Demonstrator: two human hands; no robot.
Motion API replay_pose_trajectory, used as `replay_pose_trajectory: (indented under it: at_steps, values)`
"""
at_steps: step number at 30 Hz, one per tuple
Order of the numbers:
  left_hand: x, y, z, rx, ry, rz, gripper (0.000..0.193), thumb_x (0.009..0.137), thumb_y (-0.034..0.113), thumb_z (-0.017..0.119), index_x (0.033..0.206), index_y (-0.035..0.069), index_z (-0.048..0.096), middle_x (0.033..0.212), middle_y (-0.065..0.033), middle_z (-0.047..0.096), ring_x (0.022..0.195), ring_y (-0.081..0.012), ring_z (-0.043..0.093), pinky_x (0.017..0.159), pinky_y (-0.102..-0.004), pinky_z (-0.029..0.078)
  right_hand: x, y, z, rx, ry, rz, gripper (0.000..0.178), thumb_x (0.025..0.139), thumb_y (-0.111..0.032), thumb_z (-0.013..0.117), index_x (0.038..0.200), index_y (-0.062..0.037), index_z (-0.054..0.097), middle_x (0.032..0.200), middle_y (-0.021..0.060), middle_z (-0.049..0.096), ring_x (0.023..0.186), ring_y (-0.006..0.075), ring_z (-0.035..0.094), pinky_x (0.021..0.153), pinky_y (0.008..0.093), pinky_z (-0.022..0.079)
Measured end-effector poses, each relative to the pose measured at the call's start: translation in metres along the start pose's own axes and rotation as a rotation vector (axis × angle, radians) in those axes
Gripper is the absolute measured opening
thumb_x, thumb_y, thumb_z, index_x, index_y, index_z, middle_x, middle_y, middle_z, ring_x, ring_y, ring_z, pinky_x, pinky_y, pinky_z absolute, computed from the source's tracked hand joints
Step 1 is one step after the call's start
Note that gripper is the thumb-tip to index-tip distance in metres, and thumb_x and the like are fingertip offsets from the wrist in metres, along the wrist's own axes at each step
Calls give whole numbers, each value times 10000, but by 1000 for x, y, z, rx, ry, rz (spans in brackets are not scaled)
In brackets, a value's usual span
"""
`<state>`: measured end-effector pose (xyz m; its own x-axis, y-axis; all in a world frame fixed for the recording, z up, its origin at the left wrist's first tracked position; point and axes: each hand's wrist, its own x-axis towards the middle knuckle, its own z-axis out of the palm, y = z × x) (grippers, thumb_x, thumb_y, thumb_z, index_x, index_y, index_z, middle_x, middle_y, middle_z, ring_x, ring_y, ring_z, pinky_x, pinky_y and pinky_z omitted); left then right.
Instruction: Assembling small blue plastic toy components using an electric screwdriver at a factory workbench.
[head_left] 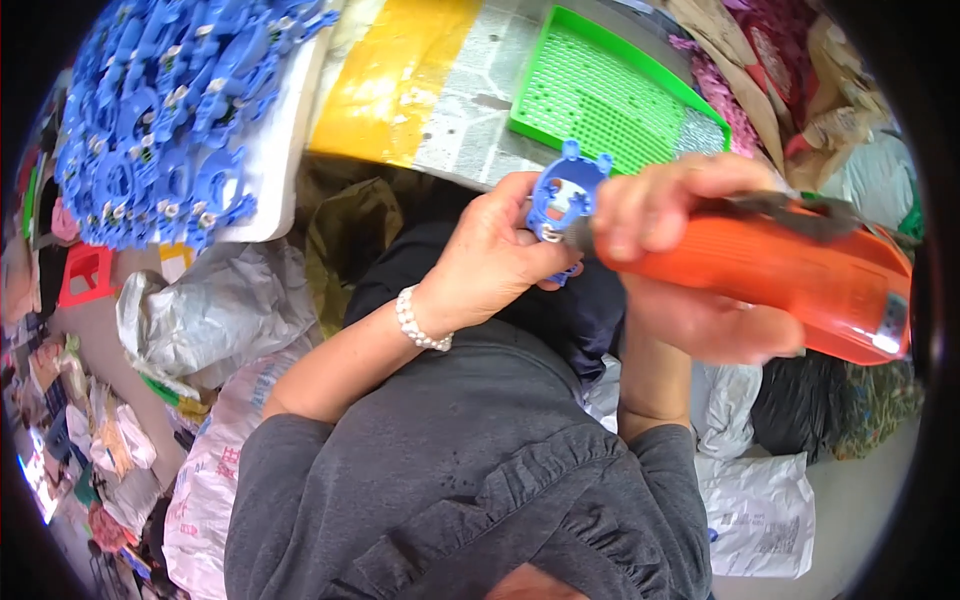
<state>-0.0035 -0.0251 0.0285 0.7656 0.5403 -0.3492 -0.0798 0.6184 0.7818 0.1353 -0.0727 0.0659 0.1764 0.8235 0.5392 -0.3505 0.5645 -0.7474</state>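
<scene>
My left hand (490,250) is closed round a small blue plastic part (556,190) with an open ring-shaped frame and knobs along its top. A white beaded bracelet circles that wrist. In my right hand (680,215) is an orange power screwdriver (770,275), lying almost level. Its dark front end points left and meets the blue part's lower right side. My right fingers are slightly smeared by motion. Whether a screw sits at the tip is hidden.
At the upper left, a white tray (285,190) bears many similar blue parts (165,120). A green perforated tray (620,90) lies on the table (440,90) ahead. Plastic bags (215,305) crowd the left side; a black bag (800,405) stands at right.
</scene>
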Motion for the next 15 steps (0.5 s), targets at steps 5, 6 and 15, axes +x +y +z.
replay_pose_trajectory:
  at_steps: [5, 6, 15]
  values:
    - [-14, -18, -15, 140, -60, 145, 588, 741, -29, 693, 1247, 49, 403, 1058, -39, 566, 888, -89, 584, 721, -235, 509, 7, -34, -10, -79, -3, -22, 846, 717, -717, 558, 1210, -34, 479, 843, 27, 520, 688, 140, 497, 658, 309, 392]
    - [-21, -18, -26, 242, -28, 140, 592, 741, -30, 689, 1252, 51, 402, 1066, -41, 568, 906, -93, 583, 753, -242, 503, 7, -35, -12, -71, 3, 7, 834, 712, -716, 559, 1195, -38, 499, 845, 26, 517, 696, 135, 483, 678, 305, 379]
    - [-31, -80, -196, 968, 473, 68, 524, 690, 109, 728, 1141, 26, 475, 906, -147, 643, 854, -266, 641, 746, -344, 503, 10, -26, -28, -33, 48, 35, 938, 698, -778, 503, 1246, -22, 410, 896, 49, 534, 739, 177, 512, 699, 329, 394]
